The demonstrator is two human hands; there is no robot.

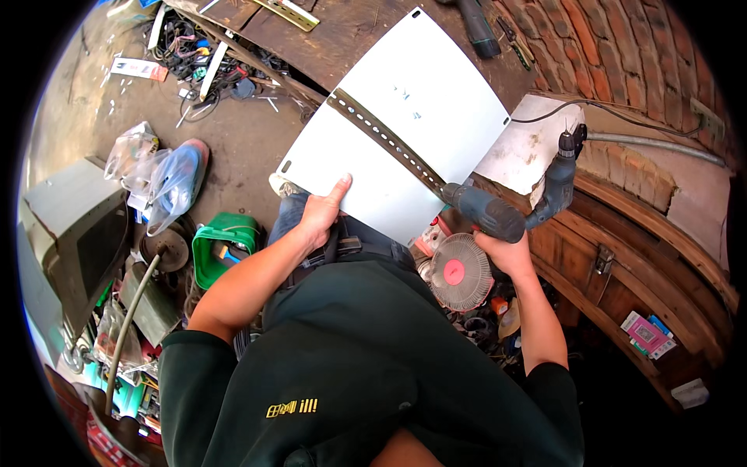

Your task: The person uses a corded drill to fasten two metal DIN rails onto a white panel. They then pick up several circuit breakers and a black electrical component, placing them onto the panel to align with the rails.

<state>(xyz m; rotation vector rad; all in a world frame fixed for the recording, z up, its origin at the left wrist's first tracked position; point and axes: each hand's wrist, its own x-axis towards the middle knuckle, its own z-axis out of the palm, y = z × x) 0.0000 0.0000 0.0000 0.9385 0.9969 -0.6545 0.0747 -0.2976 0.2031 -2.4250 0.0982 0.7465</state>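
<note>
A white panel [459, 101] with dark slots at its corners lies tilted before me, its far part over the wooden table. Across it runs a perforated metal strip [381, 137]. My left hand [320, 218] is closed on the panel's near left edge, thumb on top. My right hand [502, 253] grips a dark cordless drill [486, 212], mostly covering its handle. The drill's nose points left at the strip's near right end; whether its bit touches the strip is hidden.
A second power drill [556, 183] stands at the right beside a whitish board [521, 148]; another dark tool [476, 29] lies on the table [350, 43]. Below are a round fan [461, 272] and a green bin [206, 265]. A cable [599, 103] runs along the brick wall.
</note>
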